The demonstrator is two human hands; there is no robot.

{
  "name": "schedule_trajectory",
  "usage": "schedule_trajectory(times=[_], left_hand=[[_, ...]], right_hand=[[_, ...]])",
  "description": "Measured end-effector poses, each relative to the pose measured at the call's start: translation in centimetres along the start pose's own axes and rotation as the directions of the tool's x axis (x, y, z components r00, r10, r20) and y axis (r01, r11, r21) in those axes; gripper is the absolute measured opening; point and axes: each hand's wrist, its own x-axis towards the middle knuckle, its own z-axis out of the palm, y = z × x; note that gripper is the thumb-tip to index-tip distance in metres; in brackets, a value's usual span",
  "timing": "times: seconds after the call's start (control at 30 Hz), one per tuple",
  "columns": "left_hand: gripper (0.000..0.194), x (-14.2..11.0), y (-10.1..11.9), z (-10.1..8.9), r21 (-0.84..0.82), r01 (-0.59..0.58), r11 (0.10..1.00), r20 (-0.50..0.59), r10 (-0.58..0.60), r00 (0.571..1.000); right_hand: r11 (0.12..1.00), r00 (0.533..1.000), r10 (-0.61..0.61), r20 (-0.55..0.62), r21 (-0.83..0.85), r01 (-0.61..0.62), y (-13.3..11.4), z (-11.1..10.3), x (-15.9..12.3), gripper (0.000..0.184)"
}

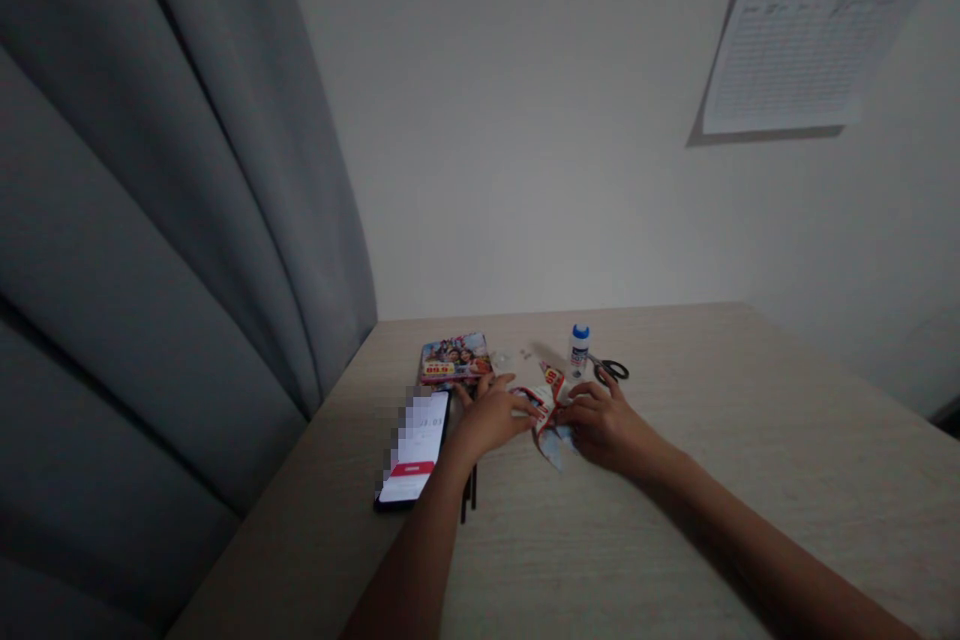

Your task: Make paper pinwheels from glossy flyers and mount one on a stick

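Head view: two hands [491, 417] [604, 425], one folded paper [550, 440]

- A heavy grey-blue fabric curtain [150, 220] hangs in deep vertical folds down the left side
- A plain off-white wall [525, 120] rises behind and to the right
- A ruled white paper sheet [795, 50] sits flat on that wall, casting a dark shadow
- A pale wood-grain tabletop [825, 430] meets the wall
- The light is dim and soft
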Motion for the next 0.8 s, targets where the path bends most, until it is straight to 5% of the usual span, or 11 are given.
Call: schedule_trajectory(times=[0.37,0.8], left_hand=[[0.022,0.2,1.2,0.9,-0.039,0.002,0.999,-0.134,-0.007,0.991],[0.012,0.8,1.9,1.7,-0.088,-0.013,0.996,-0.255,-0.01,0.967]], right_hand=[[0.979,0.995,0.094,-0.015,0.182,-0.09,1.2,0.8,-0.4,0.021],[0.935,0.916,0.352,-0.192,0.042,-0.351,0.6,2.4,-0.1,0.026]])
